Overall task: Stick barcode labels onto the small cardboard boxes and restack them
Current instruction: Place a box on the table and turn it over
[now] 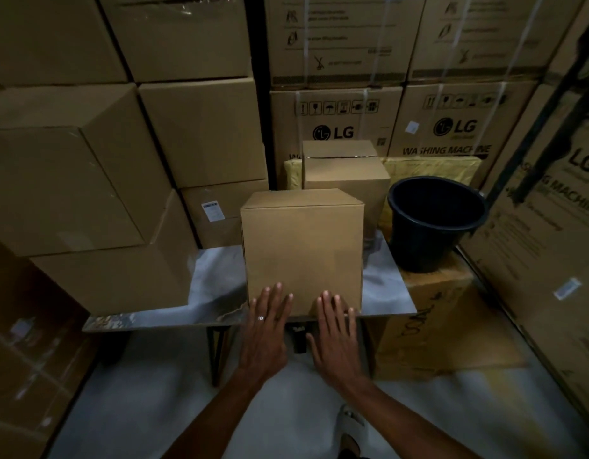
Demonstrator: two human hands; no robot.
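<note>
Cardboard box closed on table, beside black bucket.

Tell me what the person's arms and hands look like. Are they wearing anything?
Both arms are bare, with no sleeves showing and no gloves. The left hand wears one ring with a small shiny top. The right hand has no ring that I can see. There is no watch or band on either wrist.
</note>
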